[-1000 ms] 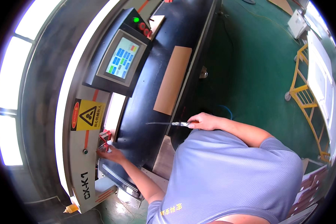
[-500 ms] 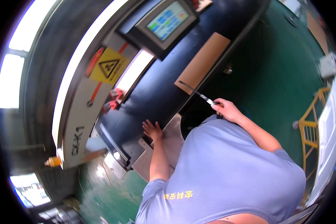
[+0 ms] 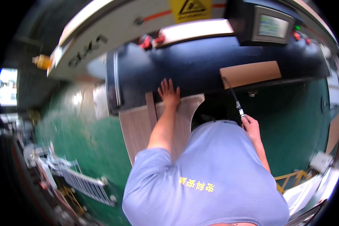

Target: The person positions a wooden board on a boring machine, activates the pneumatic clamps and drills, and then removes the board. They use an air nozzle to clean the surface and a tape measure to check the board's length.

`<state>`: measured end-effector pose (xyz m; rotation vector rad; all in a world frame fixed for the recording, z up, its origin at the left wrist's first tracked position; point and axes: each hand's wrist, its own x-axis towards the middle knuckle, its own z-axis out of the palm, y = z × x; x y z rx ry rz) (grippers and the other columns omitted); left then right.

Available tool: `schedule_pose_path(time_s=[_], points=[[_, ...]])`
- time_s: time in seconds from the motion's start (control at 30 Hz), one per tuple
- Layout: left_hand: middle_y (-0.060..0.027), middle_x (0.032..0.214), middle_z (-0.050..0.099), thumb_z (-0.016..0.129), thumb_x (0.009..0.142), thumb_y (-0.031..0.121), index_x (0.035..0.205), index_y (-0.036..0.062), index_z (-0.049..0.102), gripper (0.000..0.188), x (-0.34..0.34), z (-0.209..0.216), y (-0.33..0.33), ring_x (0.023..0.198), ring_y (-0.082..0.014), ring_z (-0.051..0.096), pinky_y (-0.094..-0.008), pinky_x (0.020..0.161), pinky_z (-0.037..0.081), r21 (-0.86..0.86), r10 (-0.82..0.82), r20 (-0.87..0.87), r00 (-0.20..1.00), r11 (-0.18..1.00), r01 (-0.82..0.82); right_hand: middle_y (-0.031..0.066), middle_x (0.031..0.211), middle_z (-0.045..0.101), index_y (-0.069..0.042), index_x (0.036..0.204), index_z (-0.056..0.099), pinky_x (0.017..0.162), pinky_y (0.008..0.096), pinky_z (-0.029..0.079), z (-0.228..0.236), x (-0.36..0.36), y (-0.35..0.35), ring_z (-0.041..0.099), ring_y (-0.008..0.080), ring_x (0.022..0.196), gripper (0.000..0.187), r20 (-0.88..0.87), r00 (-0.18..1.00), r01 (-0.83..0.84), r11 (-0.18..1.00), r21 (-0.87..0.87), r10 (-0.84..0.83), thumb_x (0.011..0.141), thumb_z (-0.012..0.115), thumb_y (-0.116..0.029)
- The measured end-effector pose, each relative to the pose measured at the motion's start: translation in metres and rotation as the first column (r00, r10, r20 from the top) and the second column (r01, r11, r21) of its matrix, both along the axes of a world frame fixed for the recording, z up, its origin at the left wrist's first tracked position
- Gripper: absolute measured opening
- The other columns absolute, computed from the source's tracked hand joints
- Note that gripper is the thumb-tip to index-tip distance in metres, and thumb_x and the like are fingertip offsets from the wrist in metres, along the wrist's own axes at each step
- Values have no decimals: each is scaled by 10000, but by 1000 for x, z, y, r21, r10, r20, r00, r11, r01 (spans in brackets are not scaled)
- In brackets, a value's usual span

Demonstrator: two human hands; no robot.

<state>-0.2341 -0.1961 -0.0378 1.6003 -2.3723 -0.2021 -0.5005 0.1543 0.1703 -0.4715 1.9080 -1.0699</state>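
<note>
My left hand is open, its fingers spread over the near edge of the black machine table. Under its forearm lies a greyish-brown wood-grain panel with a curved cut-out on its right side. A narrow brown strip rests across the panel, just left of that hand. In my closed right hand is a slender tool with a long dark shaft and a pale sleeve; its exact kind does not show. The shaft's tip appears over the left end of a brown board on the table.
Above the table runs the machine's beam, carrying a screen and a yellow warning sign. Red clamps sit beneath it. A metal rail is at the table's left end. A white barred rack stands lower left on green floor.
The view has turned, so the table now runs nearly level across it. My left hand stays spread at the table edge; my right hand still holds the slender tool near the brown board.
</note>
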Motion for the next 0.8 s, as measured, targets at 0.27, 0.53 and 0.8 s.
schedule_pose_path(time_s=[0.27, 0.53, 0.8], points=[[-236, 1629, 380, 853, 822, 256, 1561, 59, 432, 874, 99, 76, 103, 1503, -453, 348, -556, 1220, 306, 123, 145, -221, 965, 985, -119, -43, 767, 547, -36, 987, 678, 666, 242, 387, 8, -16, 8, 463, 60, 701, 337, 76, 982, -178, 979, 95, 171, 1101, 566, -333], [-203, 1341, 575, 898, 764, 277, 1432, 48, 544, 790, 232, 69, 271, 1274, -415, 541, -520, 1062, 458, 319, 516, 43, 855, 804, -501, -63, 801, 531, -28, 1015, 686, 699, 246, 396, 32, -37, -26, 442, 70, 747, 311, 162, 824, -565, 805, 181, 542, 1073, 599, -321], [-169, 1187, 652, 875, 755, 200, 1345, 76, 652, 642, 194, 72, 180, 1159, -387, 600, -478, 974, 515, 276, 329, -62, 942, 913, -301, -55, 733, 545, -42, 1246, 737, 579, 235, 370, 69, -27, -67, 447, 63, 636, 321, 215, 785, -619, 726, 300, 581, 1069, 611, -278]])
